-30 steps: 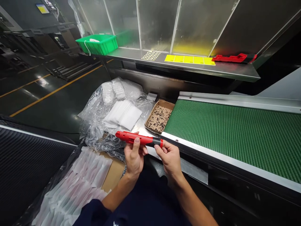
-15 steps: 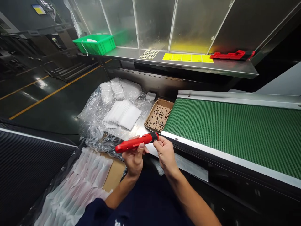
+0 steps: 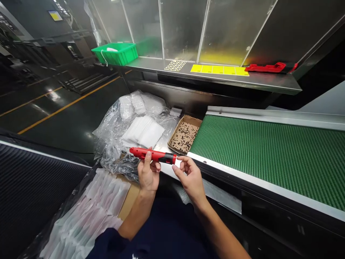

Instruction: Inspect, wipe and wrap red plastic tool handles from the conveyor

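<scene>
A long red-and-black plastic tool housing (image 3: 155, 155) lies nearly level in front of me, its black part and a red end ring toward the right. My left hand (image 3: 148, 174) is closed around its red body from below, thumb across the near side. The thumb and index finger of my right hand (image 3: 191, 176) pinch the red ring at the right end, while the other fingers curl inward. Just beyond the housing is a stack of white sheets or sleeves (image 3: 144, 131) on clear plastic wrap (image 3: 107, 136).
A shallow cardboard tray (image 3: 172, 145) of small dark pieces sits beside a green conveyor belt (image 3: 269, 154). Wrapped items (image 3: 86, 212) lie at lower left. The metal shelf (image 3: 156, 64) carries a green bin (image 3: 115, 55), yellow labels (image 3: 219, 69), a sticker sheet (image 3: 175, 65) and another red part (image 3: 269, 67).
The housing has rolled and tilted, so its black side and red end ring now show. My right fingers have loosened from a tight curl to a fingertip hold. The view has shifted slightly.
</scene>
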A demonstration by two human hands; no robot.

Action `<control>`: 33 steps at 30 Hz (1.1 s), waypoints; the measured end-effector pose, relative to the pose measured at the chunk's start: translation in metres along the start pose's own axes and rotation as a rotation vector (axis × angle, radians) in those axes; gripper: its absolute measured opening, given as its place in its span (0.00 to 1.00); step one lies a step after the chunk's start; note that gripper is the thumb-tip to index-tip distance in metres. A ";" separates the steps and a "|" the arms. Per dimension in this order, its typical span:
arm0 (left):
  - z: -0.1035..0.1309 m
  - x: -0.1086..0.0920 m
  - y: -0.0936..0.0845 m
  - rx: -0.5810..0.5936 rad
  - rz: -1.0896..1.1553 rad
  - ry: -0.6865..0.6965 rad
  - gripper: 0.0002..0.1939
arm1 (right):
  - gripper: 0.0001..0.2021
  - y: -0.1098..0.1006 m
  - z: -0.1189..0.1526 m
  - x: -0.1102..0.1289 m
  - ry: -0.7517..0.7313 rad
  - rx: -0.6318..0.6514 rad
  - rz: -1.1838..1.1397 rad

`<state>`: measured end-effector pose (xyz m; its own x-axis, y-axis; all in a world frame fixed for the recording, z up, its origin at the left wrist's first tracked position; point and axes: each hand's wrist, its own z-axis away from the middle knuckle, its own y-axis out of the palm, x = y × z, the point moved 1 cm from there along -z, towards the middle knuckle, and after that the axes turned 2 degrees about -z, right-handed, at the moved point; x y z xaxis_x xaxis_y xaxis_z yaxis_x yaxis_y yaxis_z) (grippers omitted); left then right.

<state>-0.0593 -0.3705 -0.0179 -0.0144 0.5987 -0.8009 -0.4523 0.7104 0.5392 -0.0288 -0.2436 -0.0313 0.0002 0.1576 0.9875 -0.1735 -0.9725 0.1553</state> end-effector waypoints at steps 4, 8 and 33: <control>-0.001 0.000 -0.003 0.007 0.054 -0.102 0.26 | 0.15 -0.004 0.003 0.000 -0.053 -0.094 0.060; 0.004 0.000 -0.004 0.010 0.035 -0.091 0.29 | 0.16 -0.008 0.003 0.003 -0.186 -0.153 0.133; 0.023 0.016 -0.001 0.076 -0.156 0.075 0.36 | 0.23 -0.004 -0.006 0.001 -0.020 0.067 0.093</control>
<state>-0.0380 -0.3529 -0.0256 -0.0171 0.4520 -0.8919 -0.3856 0.8200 0.4230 -0.0338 -0.2389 -0.0310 0.0074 0.0636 0.9980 -0.1076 -0.9921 0.0640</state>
